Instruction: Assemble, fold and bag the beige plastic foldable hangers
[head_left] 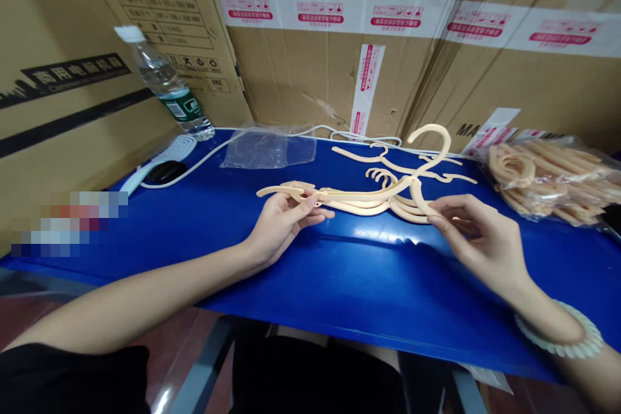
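apparently the work is partway along: one hanger [369, 196] is in hand, held up over the worktop [339, 297] with its hook rising at the right. the left hand [279, 223] grasps its left arm between thumb and fingers; the right hand [485, 242] pinches its right arm the same way. more loose hangers [356, 156] lie behind it on the worktop; some overlap it in view, so whether they touch it cannot be told. over to the right, bagged hangers [553, 178] sit in clear plastic, seemingly not yet taken out. a flat bag [266, 150] lies near the back edge. how many are finished cannot be judged.
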### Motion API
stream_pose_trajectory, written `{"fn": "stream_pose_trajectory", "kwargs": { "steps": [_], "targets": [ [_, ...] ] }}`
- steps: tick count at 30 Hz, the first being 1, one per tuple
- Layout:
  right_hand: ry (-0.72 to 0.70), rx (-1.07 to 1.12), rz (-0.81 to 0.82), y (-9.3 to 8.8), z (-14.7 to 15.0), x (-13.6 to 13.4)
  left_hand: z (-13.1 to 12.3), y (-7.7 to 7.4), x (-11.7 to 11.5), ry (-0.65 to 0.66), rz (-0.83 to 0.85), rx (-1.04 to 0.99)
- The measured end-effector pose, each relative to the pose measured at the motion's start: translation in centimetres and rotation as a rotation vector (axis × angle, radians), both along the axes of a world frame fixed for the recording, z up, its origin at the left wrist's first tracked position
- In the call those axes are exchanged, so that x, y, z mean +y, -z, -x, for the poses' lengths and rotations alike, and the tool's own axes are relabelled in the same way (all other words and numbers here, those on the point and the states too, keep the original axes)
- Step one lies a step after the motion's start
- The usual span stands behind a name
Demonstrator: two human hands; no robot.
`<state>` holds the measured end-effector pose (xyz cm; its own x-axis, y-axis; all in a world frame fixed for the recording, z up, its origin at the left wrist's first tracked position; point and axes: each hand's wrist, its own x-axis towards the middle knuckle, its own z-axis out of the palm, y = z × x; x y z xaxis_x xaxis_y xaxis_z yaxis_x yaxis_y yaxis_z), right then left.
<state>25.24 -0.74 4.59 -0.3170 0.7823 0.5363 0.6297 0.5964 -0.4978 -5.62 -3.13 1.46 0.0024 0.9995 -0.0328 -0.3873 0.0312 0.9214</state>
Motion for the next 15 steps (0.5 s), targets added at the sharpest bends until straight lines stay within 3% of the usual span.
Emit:
{"fn": "stream_pose_trajectory", "kwargs": {
  "steps": [2,4,7,10,12,15],
  "targets": [
    [0.022,0.025,0.02,-0.1,-0.3,0.2,-0.2,0.0,-0.6,0.092,-0.019,0.129],
    [0.045,0.064,0.027,-0.4,-0.6,0.4,-0.4,0.0,-1.4,0.22,-0.145,0.357],
    [0.038,0.081,0.047,-0.9,-1.0,0.6,-0.7,0.2,-2.8,0.333,-0.678,0.752],
    [-0.016,0.006,0.104,-1.3,-1.2,0.8,-0.8,0.3,-3.7,0.343,-1.2,1.032],
    [-0.076,-0.074,0.153,-1.3,-1.2,0.9,-0.7,0.3,-4.0,0.321,-1.292,1.157],
    [-0.163,-0.2,0.193,-0.8,-1.4,1.2,-0.6,0.2,-3.8,0.292,-1.228,1.259]
  ]
}}
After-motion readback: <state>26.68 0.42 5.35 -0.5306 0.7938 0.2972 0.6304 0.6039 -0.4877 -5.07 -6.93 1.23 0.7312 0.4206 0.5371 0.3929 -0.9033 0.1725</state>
